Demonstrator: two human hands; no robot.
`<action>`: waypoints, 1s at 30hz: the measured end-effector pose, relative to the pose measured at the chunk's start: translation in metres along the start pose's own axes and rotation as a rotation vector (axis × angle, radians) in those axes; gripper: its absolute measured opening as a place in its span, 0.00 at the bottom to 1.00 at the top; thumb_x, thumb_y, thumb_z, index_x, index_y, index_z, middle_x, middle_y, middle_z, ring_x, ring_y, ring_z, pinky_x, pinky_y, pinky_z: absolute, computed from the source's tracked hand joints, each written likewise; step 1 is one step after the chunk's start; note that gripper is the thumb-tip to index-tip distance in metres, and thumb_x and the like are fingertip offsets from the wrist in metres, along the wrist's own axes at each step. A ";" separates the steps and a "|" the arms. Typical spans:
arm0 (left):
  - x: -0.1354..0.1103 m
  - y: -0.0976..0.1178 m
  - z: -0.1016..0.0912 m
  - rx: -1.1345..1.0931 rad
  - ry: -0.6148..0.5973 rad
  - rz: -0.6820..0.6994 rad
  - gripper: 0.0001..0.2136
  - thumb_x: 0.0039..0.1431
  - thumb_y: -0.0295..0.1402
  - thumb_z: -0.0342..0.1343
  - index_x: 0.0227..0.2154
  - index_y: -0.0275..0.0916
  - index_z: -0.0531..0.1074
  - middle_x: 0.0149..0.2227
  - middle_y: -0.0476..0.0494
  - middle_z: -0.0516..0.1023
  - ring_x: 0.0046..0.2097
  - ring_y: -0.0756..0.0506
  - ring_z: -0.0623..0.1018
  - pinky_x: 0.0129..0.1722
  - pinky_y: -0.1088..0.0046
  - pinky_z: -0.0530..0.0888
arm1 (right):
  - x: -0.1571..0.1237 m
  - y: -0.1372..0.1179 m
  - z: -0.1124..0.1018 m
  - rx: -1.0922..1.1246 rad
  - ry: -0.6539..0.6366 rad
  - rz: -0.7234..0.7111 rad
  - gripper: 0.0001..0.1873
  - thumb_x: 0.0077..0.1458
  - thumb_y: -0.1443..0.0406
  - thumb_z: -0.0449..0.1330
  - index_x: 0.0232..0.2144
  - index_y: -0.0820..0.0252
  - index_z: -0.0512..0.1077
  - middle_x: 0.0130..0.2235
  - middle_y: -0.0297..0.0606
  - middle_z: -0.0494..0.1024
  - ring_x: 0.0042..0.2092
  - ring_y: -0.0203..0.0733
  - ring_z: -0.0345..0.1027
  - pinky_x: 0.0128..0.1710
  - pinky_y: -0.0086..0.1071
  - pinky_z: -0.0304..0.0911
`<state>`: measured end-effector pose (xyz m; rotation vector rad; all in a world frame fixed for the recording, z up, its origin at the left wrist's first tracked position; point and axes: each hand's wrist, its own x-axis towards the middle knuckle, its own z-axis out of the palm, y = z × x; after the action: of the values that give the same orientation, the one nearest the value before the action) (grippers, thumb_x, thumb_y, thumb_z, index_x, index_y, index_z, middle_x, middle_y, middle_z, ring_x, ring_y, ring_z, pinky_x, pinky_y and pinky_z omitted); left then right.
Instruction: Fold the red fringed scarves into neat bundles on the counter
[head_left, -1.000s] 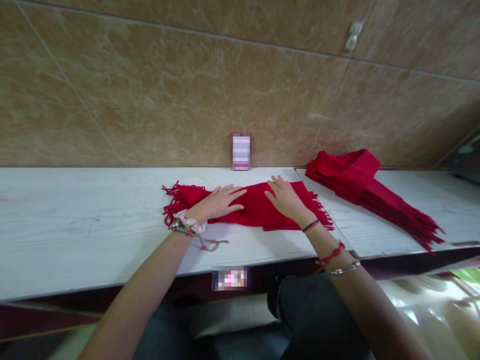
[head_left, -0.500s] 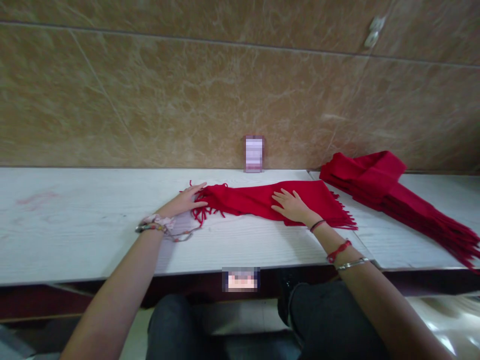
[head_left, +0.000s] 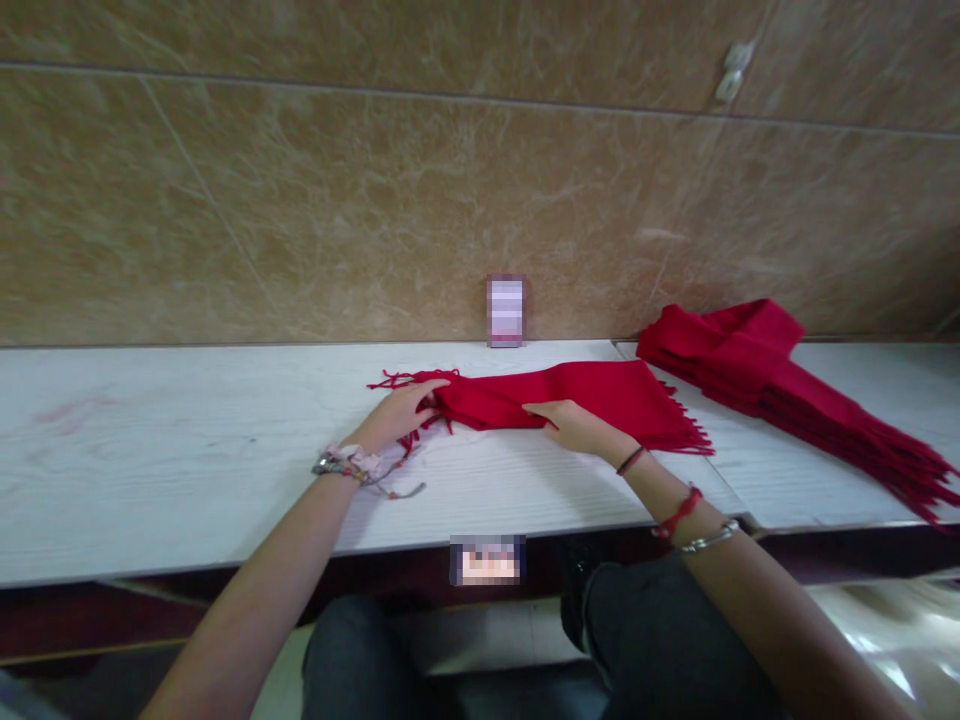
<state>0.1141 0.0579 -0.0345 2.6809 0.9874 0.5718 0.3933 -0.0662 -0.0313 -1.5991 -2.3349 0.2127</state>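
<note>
A red fringed scarf lies lengthwise on the white table, its tassels spread at both ends. My left hand curls around the gathered left end, just inside the tassels, with the thumb partly under the cloth. At the near edge, around the middle of the scarf, my right hand pinches the fabric; its fingers are partly hidden beneath it. Bracelets circle both wrists, and loose cords hang from the left one.
A second, folded bundle of red scarf cloth rests to the right. The white table meets a brown marbled wall. A small blurred-out box stands against that wall. My legs are below the table's front edge.
My left hand has moved right and closed on the scarf's end. The right hand, flat on the cloth before, has slid to the near edge and pinched it.
</note>
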 end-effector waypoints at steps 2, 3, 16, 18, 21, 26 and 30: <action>-0.001 0.000 -0.004 -0.033 0.107 -0.029 0.21 0.55 0.36 0.48 0.51 0.38 0.64 0.34 0.46 0.75 0.37 0.45 0.74 0.44 0.67 0.69 | 0.001 0.003 -0.002 0.039 0.053 0.090 0.27 0.50 0.76 0.48 0.53 0.62 0.67 0.48 0.43 0.75 0.47 0.42 0.70 0.48 0.34 0.63; -0.002 0.000 -0.007 -0.053 0.176 -0.044 0.21 0.55 0.37 0.48 0.51 0.38 0.64 0.33 0.46 0.75 0.36 0.46 0.74 0.44 0.68 0.69 | 0.002 0.005 -0.003 0.053 0.072 0.119 0.26 0.51 0.76 0.48 0.52 0.62 0.68 0.47 0.43 0.76 0.45 0.42 0.71 0.46 0.32 0.64; -0.002 0.006 -0.011 -0.078 0.242 -0.057 0.15 0.59 0.35 0.39 0.43 0.36 0.65 0.41 0.41 0.72 0.43 0.45 0.72 0.47 0.66 0.68 | -0.004 0.005 -0.011 0.163 -0.023 -0.057 0.33 0.43 0.68 0.64 0.54 0.60 0.64 0.51 0.44 0.72 0.50 0.43 0.67 0.50 0.37 0.61; -0.003 0.006 -0.012 -0.006 0.224 -0.013 0.16 0.60 0.33 0.38 0.46 0.35 0.64 0.42 0.40 0.70 0.45 0.44 0.71 0.49 0.64 0.66 | -0.003 0.007 -0.009 0.132 -0.021 -0.073 0.32 0.44 0.67 0.63 0.54 0.61 0.65 0.52 0.45 0.71 0.51 0.45 0.66 0.51 0.38 0.60; -0.006 0.014 -0.012 0.101 0.176 0.112 0.17 0.60 0.34 0.40 0.50 0.37 0.62 0.47 0.39 0.66 0.50 0.43 0.67 0.53 0.62 0.64 | -0.002 0.011 -0.003 0.097 0.026 -0.060 0.24 0.49 0.68 0.60 0.51 0.61 0.68 0.50 0.45 0.73 0.50 0.45 0.67 0.50 0.37 0.61; -0.009 0.038 -0.001 0.221 0.001 0.318 0.24 0.51 0.39 0.56 0.52 0.43 0.63 0.51 0.40 0.62 0.53 0.40 0.64 0.53 0.60 0.64 | 0.000 0.011 0.001 0.057 0.072 -0.045 0.18 0.52 0.70 0.55 0.46 0.60 0.72 0.46 0.41 0.76 0.47 0.42 0.70 0.48 0.35 0.63; -0.009 0.044 0.003 0.313 -0.003 0.296 0.24 0.48 0.21 0.50 0.50 0.44 0.65 0.51 0.41 0.63 0.54 0.40 0.63 0.54 0.59 0.63 | -0.003 0.011 -0.001 0.040 0.057 -0.131 0.18 0.51 0.71 0.55 0.46 0.63 0.72 0.45 0.43 0.77 0.45 0.41 0.70 0.48 0.33 0.63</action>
<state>0.1348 0.0186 -0.0251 3.1358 0.7334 0.5020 0.4048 -0.0651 -0.0339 -1.4086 -2.3663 0.1813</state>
